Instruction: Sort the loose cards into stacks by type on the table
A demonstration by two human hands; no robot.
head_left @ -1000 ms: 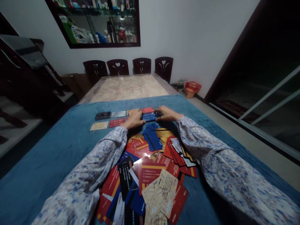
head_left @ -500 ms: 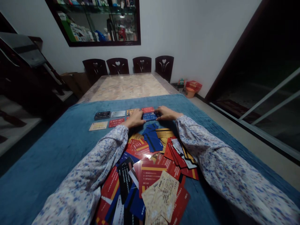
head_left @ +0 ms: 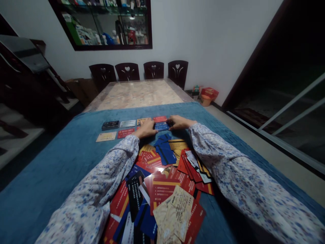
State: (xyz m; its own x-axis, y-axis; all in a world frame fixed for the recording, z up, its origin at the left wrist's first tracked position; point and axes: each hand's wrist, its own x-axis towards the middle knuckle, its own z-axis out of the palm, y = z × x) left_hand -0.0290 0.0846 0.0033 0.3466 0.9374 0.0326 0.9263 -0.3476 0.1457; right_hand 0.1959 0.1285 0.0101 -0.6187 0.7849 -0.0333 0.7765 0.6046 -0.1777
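A stack of blue cards [head_left: 161, 126] lies on the blue cloth. My left hand [head_left: 147, 128] grips its left end and my right hand [head_left: 180, 122] its right end, so the blue cards sit squared between my fingers. Right behind them is a red card stack [head_left: 159, 119]. To the left run more groups: black cards [head_left: 110, 125], silver cards [head_left: 128, 123] and gold cards [head_left: 143, 120]. A cream card [head_left: 106, 137] and a red card [head_left: 126, 133] lie in front of these. My left hand partly hides another red card.
Between my forearms spreads a loose heap of mixed cards [head_left: 165, 191], with loose blue cards [head_left: 165, 152] at its far end. The blue cloth [head_left: 63, 152] covers the near part of the marble-patterned table [head_left: 142, 93]. Dark chairs [head_left: 127, 72] stand along the far side.
My right hand has shifted very slightly left against the blue cards. Otherwise both hands and the cards are almost unmoved.
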